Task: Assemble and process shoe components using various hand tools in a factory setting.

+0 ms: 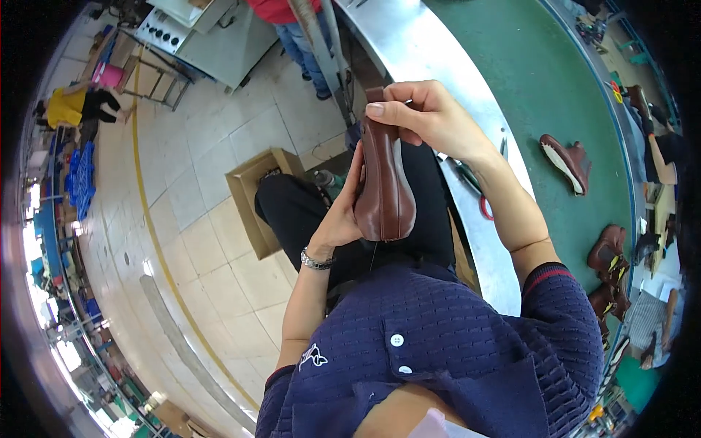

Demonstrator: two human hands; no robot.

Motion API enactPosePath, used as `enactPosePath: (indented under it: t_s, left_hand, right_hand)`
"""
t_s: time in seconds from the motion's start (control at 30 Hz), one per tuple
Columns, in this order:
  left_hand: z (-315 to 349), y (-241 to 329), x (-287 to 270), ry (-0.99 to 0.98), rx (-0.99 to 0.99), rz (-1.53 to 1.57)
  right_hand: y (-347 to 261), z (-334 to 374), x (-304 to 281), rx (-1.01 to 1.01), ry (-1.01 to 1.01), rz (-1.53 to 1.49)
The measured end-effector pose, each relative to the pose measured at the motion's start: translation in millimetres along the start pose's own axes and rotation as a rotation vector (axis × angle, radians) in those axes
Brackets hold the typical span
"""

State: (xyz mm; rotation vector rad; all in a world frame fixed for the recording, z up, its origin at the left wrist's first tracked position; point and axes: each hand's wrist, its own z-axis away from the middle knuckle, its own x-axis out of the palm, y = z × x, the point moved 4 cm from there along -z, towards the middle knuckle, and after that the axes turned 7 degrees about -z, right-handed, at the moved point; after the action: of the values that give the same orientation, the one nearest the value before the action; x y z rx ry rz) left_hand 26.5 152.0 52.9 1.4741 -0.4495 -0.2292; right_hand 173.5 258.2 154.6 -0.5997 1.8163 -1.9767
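Above my lap I hold a brown leather shoe upper, with a seam down its middle and its rounded end toward me. My left hand, with a metal-band watch at the wrist, wraps the upper's left side; some of its fingers are hidden beneath. At the far end, my right hand pinches the leather near a small brown tab with thumb and forefinger. A fine line like a thread hangs below the rounded end.
A silver metal ledge runs along my right, with a red-handled tool on it. Beyond, a green surface bears a brown shoe and several more shoes. A cardboard box stands left of my knee. Other people are farther off.
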Motion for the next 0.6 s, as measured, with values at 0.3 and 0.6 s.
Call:
enactPosePath:
  t_s: [0.3,0.6]
  left_hand:
    - [30.0,-17.5,-14.0,0.066,-0.027,0.022]
    - [53.5,-65.1,-18.3,0.056,-0.136,0.071]
  right_hand:
    - [25.2,-0.5,27.8,0.036,-0.010,-0.006]
    - [82.6,33.2,40.3,0.139,-0.185,-0.025]
